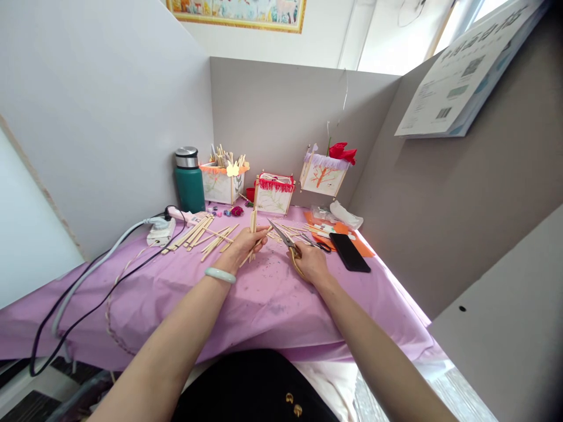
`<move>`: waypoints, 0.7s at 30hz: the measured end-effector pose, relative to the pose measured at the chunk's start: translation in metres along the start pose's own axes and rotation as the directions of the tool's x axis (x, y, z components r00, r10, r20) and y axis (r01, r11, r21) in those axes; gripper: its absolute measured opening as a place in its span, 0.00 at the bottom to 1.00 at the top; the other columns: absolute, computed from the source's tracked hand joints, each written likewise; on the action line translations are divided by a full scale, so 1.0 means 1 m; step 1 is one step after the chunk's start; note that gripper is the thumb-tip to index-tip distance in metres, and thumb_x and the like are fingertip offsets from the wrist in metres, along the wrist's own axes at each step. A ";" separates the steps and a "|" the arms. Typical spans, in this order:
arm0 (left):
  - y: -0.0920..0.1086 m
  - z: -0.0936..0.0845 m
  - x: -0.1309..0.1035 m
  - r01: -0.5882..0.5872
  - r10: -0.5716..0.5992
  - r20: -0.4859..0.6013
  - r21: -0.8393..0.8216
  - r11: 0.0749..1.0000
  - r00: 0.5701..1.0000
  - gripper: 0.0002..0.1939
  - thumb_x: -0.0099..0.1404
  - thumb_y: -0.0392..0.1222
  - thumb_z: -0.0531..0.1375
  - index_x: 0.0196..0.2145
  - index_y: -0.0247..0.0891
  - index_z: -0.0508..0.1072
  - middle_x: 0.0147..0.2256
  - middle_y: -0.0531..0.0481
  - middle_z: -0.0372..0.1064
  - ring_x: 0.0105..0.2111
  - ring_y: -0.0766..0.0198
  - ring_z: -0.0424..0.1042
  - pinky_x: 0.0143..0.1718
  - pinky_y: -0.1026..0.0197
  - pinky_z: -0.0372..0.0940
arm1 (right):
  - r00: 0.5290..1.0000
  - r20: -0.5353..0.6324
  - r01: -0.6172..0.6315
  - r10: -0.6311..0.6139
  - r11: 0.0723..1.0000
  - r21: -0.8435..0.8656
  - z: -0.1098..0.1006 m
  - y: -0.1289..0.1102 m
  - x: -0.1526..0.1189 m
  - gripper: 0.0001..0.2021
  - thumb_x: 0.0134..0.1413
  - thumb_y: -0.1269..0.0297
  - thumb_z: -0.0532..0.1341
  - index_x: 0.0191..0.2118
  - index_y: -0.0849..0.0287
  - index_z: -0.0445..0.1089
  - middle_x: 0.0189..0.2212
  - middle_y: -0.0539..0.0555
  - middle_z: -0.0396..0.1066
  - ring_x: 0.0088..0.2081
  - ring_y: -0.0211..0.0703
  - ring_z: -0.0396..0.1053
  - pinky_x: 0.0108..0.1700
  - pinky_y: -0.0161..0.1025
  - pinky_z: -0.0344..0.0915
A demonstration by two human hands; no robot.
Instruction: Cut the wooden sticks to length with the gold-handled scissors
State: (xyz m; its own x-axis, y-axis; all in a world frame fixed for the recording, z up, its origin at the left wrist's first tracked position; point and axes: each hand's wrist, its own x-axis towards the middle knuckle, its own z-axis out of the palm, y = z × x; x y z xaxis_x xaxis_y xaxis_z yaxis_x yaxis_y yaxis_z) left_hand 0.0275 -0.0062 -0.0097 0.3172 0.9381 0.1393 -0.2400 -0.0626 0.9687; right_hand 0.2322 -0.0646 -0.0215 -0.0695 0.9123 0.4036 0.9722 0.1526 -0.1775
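My left hand [244, 245], with a pale bangle [220, 275] at the wrist, is closed around a few thin wooden sticks [253, 220]; one stands upright and others slant. My right hand [309, 261] grips scissors [295, 252] with golden handles, their blades pointing up and left toward the sticks. The blades look slightly parted. More wooden sticks [193, 232] lie in a loose pile left of my left hand, and thinner ones are spread behind both hands on the purple cloth [264, 299].
A green bottle [190, 186], a power strip [160, 232] with cables and a stick-filled box [216, 185] are left. A red-fringed box [272, 196] stands at the back. A hanging lantern box [324, 176], black phone [349, 252] and dark-handled scissors [323, 247] are right.
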 end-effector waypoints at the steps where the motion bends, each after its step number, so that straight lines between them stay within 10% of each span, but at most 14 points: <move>1: -0.001 0.000 0.001 0.002 -0.002 -0.005 0.006 1.000 1.000 0.15 0.58 0.42 0.64 0.42 0.31 0.73 0.19 0.56 0.63 0.11 0.77 0.52 0.13 0.68 0.43 | 1.000 -0.006 -0.002 0.002 1.000 -0.004 0.001 0.000 0.000 0.14 0.62 0.54 0.54 0.43 0.53 0.73 0.36 0.54 0.77 0.37 0.45 0.72 0.37 0.36 0.58; 21: 0.004 0.001 0.001 -0.067 0.064 -0.099 -0.028 0.997 0.993 0.15 0.60 0.50 0.62 0.27 0.36 0.65 0.15 0.60 0.55 0.10 0.76 0.49 0.12 0.68 0.40 | 1.000 -0.009 0.013 -0.013 0.999 -0.029 0.003 0.001 -0.001 0.15 0.62 0.54 0.54 0.44 0.53 0.73 0.36 0.53 0.78 0.36 0.45 0.73 0.36 0.36 0.57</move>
State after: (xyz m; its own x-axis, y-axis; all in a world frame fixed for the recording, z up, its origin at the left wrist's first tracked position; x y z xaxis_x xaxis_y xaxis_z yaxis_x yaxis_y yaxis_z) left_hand 0.0273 -0.0060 -0.0056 0.2089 0.9612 0.1802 -0.2868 -0.1159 0.9509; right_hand 0.2322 -0.0646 -0.0244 -0.0805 0.9066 0.4143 0.9774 0.1533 -0.1456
